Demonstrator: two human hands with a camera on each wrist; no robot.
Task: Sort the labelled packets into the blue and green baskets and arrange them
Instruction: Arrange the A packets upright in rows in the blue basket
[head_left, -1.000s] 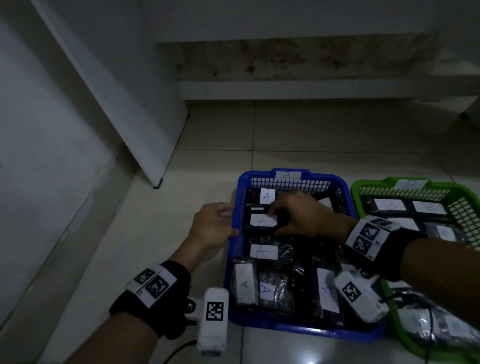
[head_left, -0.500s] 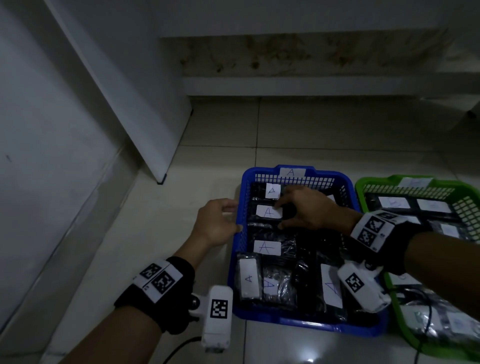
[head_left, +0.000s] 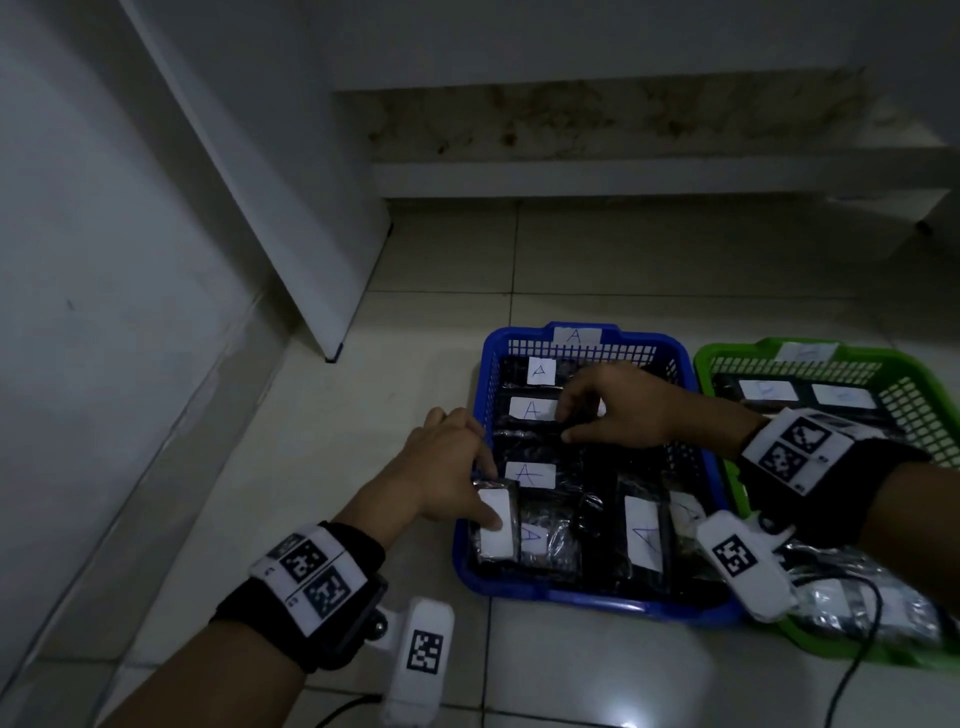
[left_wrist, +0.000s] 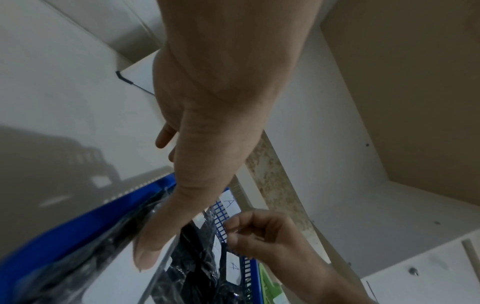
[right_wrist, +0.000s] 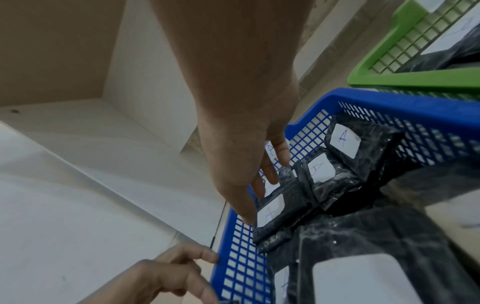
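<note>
The blue basket (head_left: 592, 605) holds several black packets with white "A" labels. My right hand (head_left: 566, 421) reaches in from the right and pinches the second-row packet (head_left: 530, 410) between thumb and fingers; the right wrist view shows the thumb at that packet's label (right_wrist: 270, 211). My left hand (head_left: 488, 493) straddles the basket's left rim. Its fingers curl outside the wall and its thumb (left_wrist: 148, 253) presses the near-left packet (head_left: 496, 540). The green basket (head_left: 753, 351) stands right of the blue one, with labelled packets inside.
Both baskets sit on a pale tiled floor (head_left: 441, 270). A white wall and a leaning white panel (head_left: 291, 218) close off the left. A stained low step (head_left: 623, 171) runs along the back. A black cable (head_left: 852, 675) trails over the green basket's near corner.
My left hand slid nearer along the basket's left rim, and its thumb now lies on the near-left packet. The right hand stayed at the second-row packet.
</note>
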